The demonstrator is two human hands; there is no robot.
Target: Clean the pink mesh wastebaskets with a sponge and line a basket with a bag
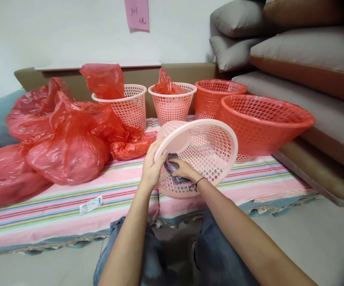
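Note:
A pale pink plastic basket (210,174) with a holed wall lies tipped on the striped cloth, its mouth turned toward me. My left hand (153,163) grips its rim on the left, thumb inside and fingers outside. Inside the basket, my right hand (185,169) presses a dark grey, speckled cloth (178,179) with a purplish stripe against the lower left wall. The right fingers are bent over the cloth, and a thin black band circles that wrist.
Red plastic bags (70,147) lie bunched at left. Behind stand pink baskets (172,105) with red bags inside. Red-lined baskets (264,123) stand at right beside stacked cushions (306,51). A white label (91,205) lies on the striped cloth (124,190).

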